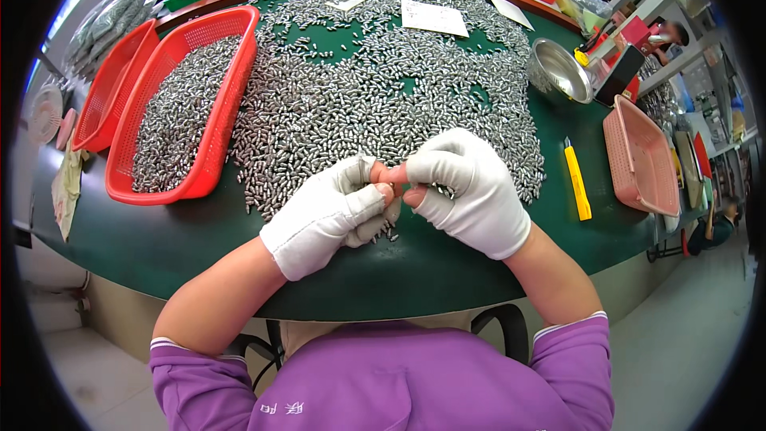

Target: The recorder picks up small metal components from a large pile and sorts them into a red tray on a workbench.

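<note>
The small metal pieces (375, 104) are lying spread in a thick silver layer across the green worktop (447, 271), and the two gloved hands are meeting at the near edge of that layer. The left hand (331, 211) is curling inward with its bare fingertips pressed together, and the right hand (467, 187) is doing the same, thumb and forefinger pinching against the left fingertips. Something tiny may be sitting between them (I cannot tell for sure, the fingers are hiding it). A few loose pieces are lying just under the left hand.

To the person's left, a red basket (211, 144) is holding a long heap of the same pieces, with a second red basket (108, 96) tucked just beside it. To the right, a yellow utility knife (577, 179) is lying on the worktop near a pink basket (638, 160), and a steel bowl (562, 70) is tilting beyond the layer. White paper slips (435, 17) are resting on the far pieces.

To my eye, fine pinching like this is going best with the wrists resting on the worktop edge, working low over the heap, so that anything slipping falls among the others.
</note>
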`<state>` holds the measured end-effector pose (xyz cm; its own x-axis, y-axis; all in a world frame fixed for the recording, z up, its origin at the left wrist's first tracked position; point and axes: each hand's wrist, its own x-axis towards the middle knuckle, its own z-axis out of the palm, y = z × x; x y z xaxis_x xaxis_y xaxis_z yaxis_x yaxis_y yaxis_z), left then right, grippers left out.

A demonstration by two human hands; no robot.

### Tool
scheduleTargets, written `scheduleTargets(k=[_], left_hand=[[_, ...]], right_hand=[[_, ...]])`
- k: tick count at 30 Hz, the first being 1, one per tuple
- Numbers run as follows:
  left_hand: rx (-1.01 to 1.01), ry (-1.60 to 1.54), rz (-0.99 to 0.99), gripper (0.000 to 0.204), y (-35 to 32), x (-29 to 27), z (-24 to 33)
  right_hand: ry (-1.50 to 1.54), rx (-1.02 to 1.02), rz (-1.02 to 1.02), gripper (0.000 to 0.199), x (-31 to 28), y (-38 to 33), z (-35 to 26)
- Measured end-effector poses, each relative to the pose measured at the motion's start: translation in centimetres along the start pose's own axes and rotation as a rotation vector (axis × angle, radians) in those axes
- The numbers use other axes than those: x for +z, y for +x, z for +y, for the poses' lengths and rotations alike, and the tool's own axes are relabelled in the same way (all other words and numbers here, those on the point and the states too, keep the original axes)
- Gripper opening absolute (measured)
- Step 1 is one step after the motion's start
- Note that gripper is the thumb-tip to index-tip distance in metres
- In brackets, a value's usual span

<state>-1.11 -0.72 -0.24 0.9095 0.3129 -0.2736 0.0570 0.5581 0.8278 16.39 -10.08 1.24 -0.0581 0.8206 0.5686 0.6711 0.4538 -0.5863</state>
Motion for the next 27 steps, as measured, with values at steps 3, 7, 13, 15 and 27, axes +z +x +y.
scheduleTargets(k=[3, 7, 13, 15, 27], left_hand=[[0.049, 0.009, -0.016, 0.014, -0.3, -0.3, 0.3], [0.206, -0.082, 0.021, 0.017, -0.3, -1.2, 1.0], [0.725, 0.353, 0.742, 0.009, -0.3, -4.2, 7.2], [0.798, 0.656, 0.884, 0.013, -1.5, -8.1, 9.7], [0.57, 1.471, 1.174, 0.016, -7.7, -16.9, 11.6]], right_hand=[[-0.088, 0.045, 0.092, 0.022, 0.2, 0.1, -0.1], [-0.095, 0.166, 0.158, 0.019, 0.6, -0.2, 1.4], [-0.176, 0.131, 0.259, 0.015, 0.0, -0.8, 2.9], [-0.192, 0.104, 0.264, 0.014, 0.1, -0.5, 2.4], [-0.952, 0.453, 0.324, 0.021, -10.4, -6.3, 1.0]])
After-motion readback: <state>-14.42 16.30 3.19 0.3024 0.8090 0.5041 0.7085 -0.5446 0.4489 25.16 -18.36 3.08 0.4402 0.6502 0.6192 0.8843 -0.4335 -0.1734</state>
